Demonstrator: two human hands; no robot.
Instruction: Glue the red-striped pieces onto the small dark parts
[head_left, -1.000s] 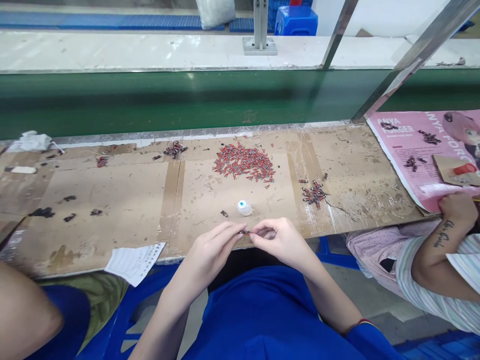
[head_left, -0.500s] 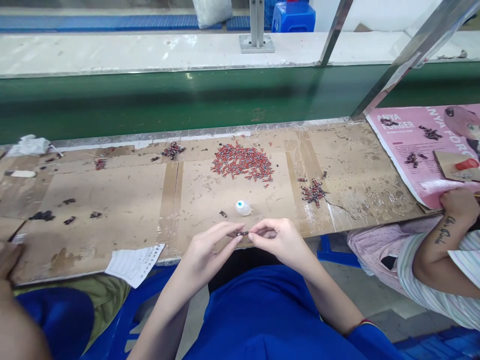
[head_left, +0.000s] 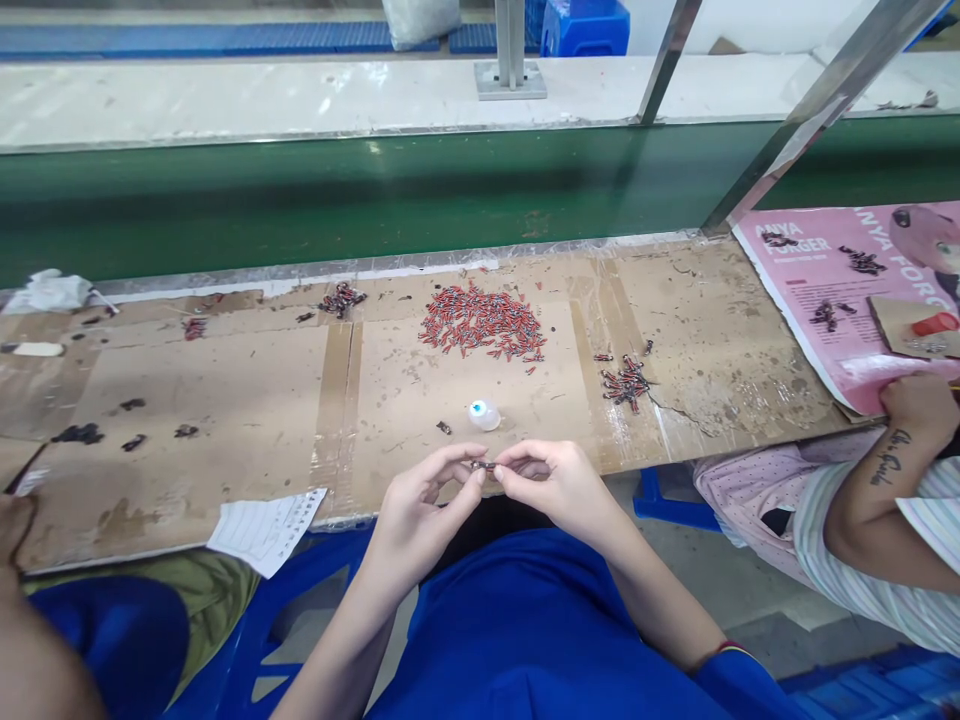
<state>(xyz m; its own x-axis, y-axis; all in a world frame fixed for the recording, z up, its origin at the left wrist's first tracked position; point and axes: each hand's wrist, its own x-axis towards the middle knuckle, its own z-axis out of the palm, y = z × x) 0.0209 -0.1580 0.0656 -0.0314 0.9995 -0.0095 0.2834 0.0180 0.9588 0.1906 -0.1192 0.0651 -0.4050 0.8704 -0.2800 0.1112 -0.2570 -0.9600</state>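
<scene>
Between my fingertips, just above the bench's near edge, is a small dark slim part point(head_left: 484, 465), too small to name. My left hand point(head_left: 431, 500) pinches its left end with thumb and forefinger. The right end is pinched by my right hand point(head_left: 551, 478). Right beyond my hands stands a small translucent bottle point(head_left: 484, 415) with a white and blue top. A little dark piece point(head_left: 444, 427) lies to its left. Farther off is a large heap of small red and dark parts point(head_left: 481, 322). To the right sits a smaller cluster of similar parts point(head_left: 625, 384).
Taped cardboard point(head_left: 420, 390) covers the bench. A paper slip point(head_left: 266, 528) hangs over its front edge at left. Another dark-and-red cluster point(head_left: 342, 299) lies back left. At right, a co-worker's arm point(head_left: 896, 460) rests by a pink poster point(head_left: 802, 330). Another person's arm point(head_left: 30, 610) is at far left.
The camera view has shifted slightly. My left hand's fingers have moved a little around the small dark part; both hands keep pinching it.
</scene>
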